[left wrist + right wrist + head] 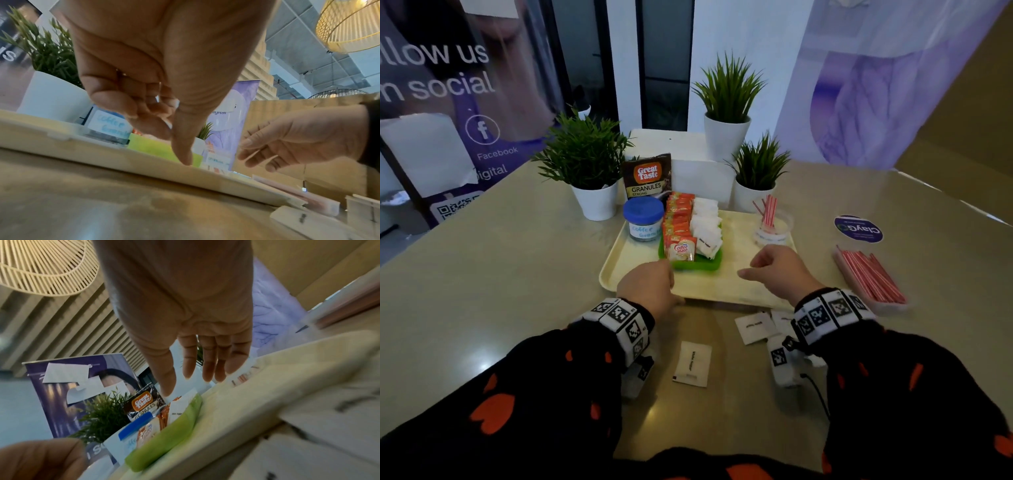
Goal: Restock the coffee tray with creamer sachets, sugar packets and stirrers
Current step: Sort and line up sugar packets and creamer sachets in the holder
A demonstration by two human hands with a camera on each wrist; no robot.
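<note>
Black sleeves (544, 394) with orange shapes reach over a glossy beige table (482, 291). Left hand (650, 287) with curled fingers holds nothing; right hand (780, 270) hangs relaxed over the cream tray (640, 270). Its green bin (709, 262) holds "Coffee mate" creamer sachets (679, 233) beside a "Great Taste Granules" pouch (649, 176). One sugar packet (692, 364) lies on the table.
</note>
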